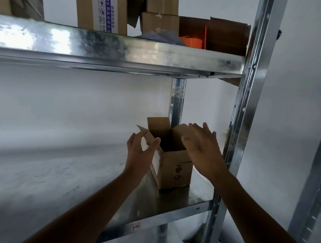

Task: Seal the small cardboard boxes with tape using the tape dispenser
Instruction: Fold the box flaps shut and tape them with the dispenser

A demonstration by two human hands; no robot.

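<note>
Head view: a small cardboard box (pixel 173 169) stood open on the lower shelf (pixel 169 202) of a metal rack, near the shelf's right end, with a hand on either side of it.
Left hand (pixel 139 150): the grip was spread, with thumb and fingers curved to either side of the left flap (pixel 145 135). Blur made it impossible to tell whether they touched the card.
Box top: the rear flap (pixel 158 124) stood upright, and the opening below it was dark.
Right hand (pixel 203 148): the grip was spread and flat, fingers straight, over the right flap (pixel 181 131). It pinched nothing.
Step in hand: judging by the raised flaps, the box probably had to be folded shut before any taping.
Doing it well: one opposite pair of flaps should go down first and the other pair over them, so the edges meet in a level seam. One palm should hold that seam flat so the box does not slide on the smooth metal when tape is drawn across.
Hidden: no tape dispenser could be made out for certain. An orange plastic object (pixel 193 41) on the upper shelf (pixel 122 49) sat partly behind cartons, and its kind was unclear. The box's contents, its near flap and the pale label on its left side were too dark or blurred to read.
</note>
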